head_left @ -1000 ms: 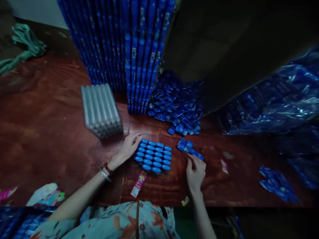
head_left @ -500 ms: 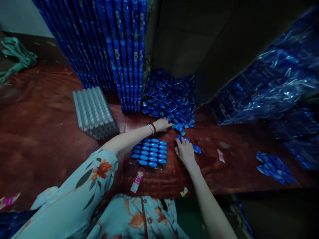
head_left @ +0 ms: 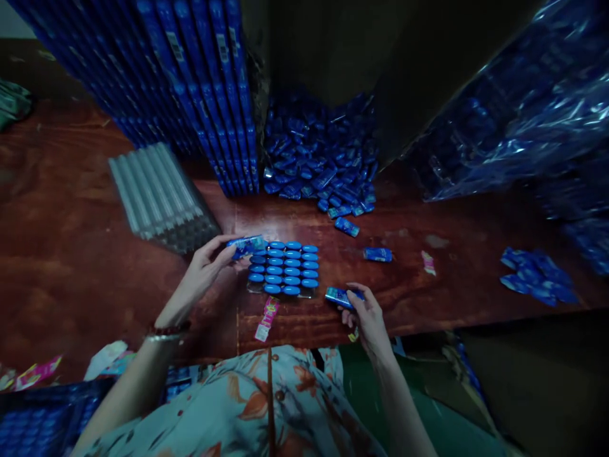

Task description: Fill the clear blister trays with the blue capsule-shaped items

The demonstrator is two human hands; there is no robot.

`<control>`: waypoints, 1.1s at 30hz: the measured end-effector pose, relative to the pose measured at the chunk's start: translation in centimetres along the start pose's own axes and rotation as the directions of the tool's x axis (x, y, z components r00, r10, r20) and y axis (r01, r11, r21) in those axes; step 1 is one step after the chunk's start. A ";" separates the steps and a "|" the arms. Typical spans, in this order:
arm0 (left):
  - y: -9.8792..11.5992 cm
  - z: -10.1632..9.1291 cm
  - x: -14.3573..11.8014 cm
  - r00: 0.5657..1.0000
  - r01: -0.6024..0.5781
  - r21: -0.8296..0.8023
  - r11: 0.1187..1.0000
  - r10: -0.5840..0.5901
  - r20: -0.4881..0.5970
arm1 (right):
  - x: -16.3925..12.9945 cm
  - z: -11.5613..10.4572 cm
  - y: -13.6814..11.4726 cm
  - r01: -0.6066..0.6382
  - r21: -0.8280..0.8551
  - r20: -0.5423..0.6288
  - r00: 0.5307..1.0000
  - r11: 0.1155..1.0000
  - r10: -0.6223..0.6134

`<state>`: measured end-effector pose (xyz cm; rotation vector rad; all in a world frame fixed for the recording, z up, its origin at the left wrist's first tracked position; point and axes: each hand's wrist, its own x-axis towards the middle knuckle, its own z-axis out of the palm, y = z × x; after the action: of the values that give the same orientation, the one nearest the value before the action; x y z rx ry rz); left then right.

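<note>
The left hand (head_left: 202, 276) had its grip closed on a small blue packet (head_left: 246, 245), pinched between thumb and fingertips just above the top left corner of the tray (head_left: 284, 269). The right hand (head_left: 365, 314) was clamped in the same way on a second blue packet (head_left: 339, 296), held near the tray's lower right corner, above the front edge of the bench (head_left: 95, 254).

Both packets looked light and thin, with a glossy wrapper that would likely be a little slippery and would crinkle if squeezed; a light pinch at one short end, as both hands had it, seemed the safest hold. Each packet's long axis ran roughly left to right, the left one tilted slightly up toward the right.

The tray lay flat on the bench between the hands, filled with rows of blue oval capsules. Behind it sat a loose pile of packets (head_left: 318, 158), with a few strays on the wood nearby. A stack of clear trays (head_left: 159, 197) stood to the left, beside tall blue stacks (head_left: 190, 95).
</note>
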<state>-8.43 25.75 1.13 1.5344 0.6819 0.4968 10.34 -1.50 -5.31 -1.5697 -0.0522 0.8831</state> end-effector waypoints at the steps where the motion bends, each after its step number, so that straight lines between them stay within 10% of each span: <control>1: -0.3 -0.3 -1.6 0.997 0.050 -0.043 0.998 -0.052 -0.049 | -0.1 0.1 0.0 -0.013 -0.010 0.004 1.000 1.000 0.013; 8: -3.2 -0.6 -7.3 0.966 0.206 -0.182 0.961 -0.229 -0.116 | -0.3 -1.0 0.6 0.001 -0.236 0.219 0.974 0.972 0.053; 14: -5.6 0.5 -9.5 0.940 0.273 -0.127 0.954 -0.292 -0.176 | -1.1 -0.5 1.6 0.190 -0.444 0.092 0.982 0.876 -0.167; 21: -6.8 2.2 -9.6 0.946 -0.140 0.517 0.845 0.269 -0.183 | -2.7 1.5 2.0 0.395 -0.550 0.186 0.917 0.736 -0.353; 28: -7.6 1.9 -7.0 0.764 -0.536 0.771 0.343 0.586 0.270 | -1.3 3.3 2.3 0.696 -0.598 0.310 0.659 0.397 -0.686; 33: -8.1 0.0 -6.8 0.709 -0.634 0.741 0.221 0.550 0.442 | -0.9 3.3 1.4 0.823 -0.562 0.603 0.476 0.081 -0.640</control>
<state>-14.33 21.16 -6.28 2.8586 0.1745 0.7004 7.28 0.45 -5.85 -1.9078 -1.5589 0.0687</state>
